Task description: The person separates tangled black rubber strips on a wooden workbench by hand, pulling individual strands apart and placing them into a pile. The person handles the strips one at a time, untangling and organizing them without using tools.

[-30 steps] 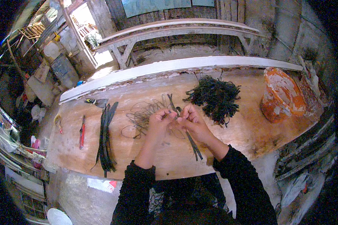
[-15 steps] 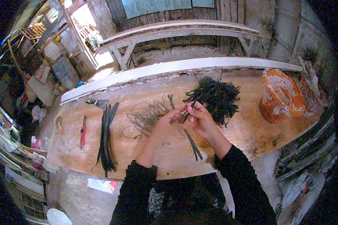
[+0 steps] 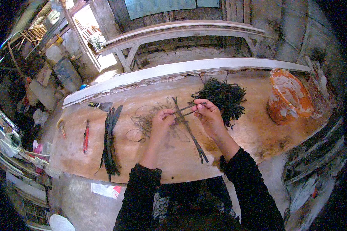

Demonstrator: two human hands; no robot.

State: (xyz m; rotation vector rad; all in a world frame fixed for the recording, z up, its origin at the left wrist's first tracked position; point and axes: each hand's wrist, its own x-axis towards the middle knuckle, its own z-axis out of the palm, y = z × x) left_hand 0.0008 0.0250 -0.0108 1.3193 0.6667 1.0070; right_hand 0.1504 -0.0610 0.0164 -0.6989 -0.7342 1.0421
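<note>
A short black strip [image 3: 187,113], folded or doubled, is drawn between my two hands above the table. My left hand [image 3: 162,122] pinches its left end, and my right hand [image 3: 210,118] pinches the other end between thumb and forefinger. Under the strip, a few long black strips [image 3: 197,145] lie slantwise on the table. Beside my left hand is a loose tangle of thin wire or cord [image 3: 139,125]. Just beyond my right hand sits a big heap of short, knotted-looking black strips [image 3: 223,96].
On the wooden tabletop [image 3: 81,165], left of my hands, lie a bundle of long black strips [image 3: 110,146], a red-handled tool [image 3: 86,136] and a scraper [image 3: 101,106]. An orange, plaster-smeared bucket [image 3: 277,109] stands at the right. A long white board [image 3: 162,74] edges the far side.
My hands have moved apart, the left one leftward and the right one slightly right. The strip, bunched between my fingers before, is now stretched between them.
</note>
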